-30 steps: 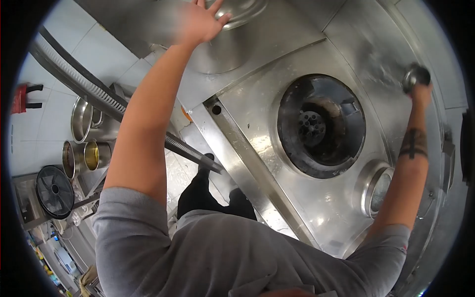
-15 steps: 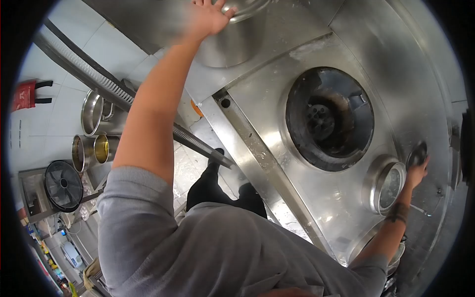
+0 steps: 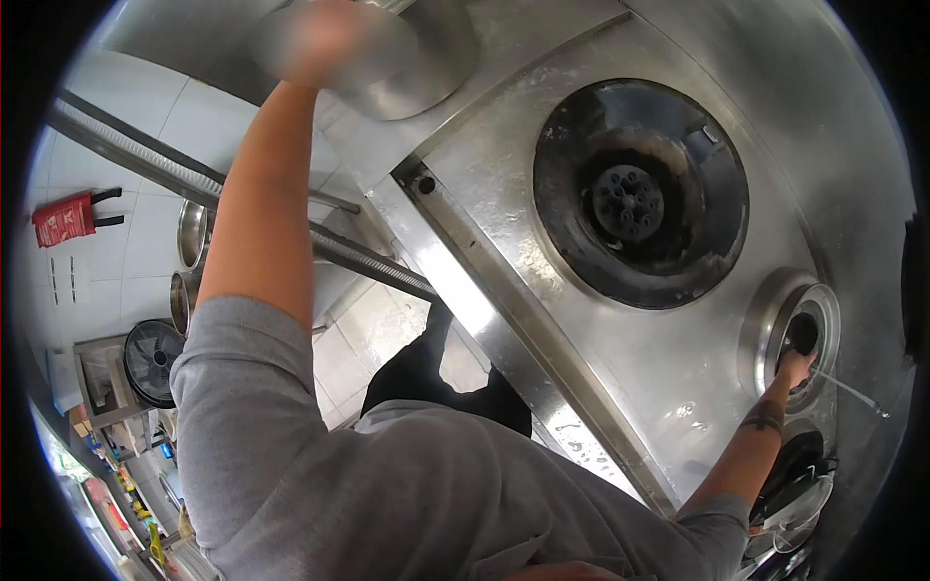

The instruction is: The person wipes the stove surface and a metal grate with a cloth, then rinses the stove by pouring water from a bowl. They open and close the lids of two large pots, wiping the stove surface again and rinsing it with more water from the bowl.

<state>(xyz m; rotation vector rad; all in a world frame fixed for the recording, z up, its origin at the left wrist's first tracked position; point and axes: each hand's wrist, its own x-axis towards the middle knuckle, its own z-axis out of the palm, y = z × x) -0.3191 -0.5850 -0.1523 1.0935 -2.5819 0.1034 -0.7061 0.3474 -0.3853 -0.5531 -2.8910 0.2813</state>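
Observation:
At the upper left, my left hand (image 3: 329,44) is a smear inside a pale grey oval, and its fingers do not show. Right beside it stands a large steel pot (image 3: 421,73), partly cut off by the top edge. My right hand (image 3: 796,368) is closed on a dark, round-ended thing (image 3: 801,333), whose exact kind I cannot tell. Hand and thing are over the mouth of a round steel container (image 3: 765,315) set into the stove top. A thin metal spout (image 3: 852,391) runs close to my right wrist.
A black wok burner ring (image 3: 644,281) is set in the steel stove top (image 3: 620,387). Dark pans and a strainer (image 3: 799,499) lie below my right forearm. A ribbed metal rail (image 3: 373,261) crosses behind my left arm. A fan (image 3: 153,361) stands at the left.
My right hand has moved down and left with the dark thing, from beside the steel container to over its mouth. My left hand, spread at the pot's rim before, has shifted left and is blurred.

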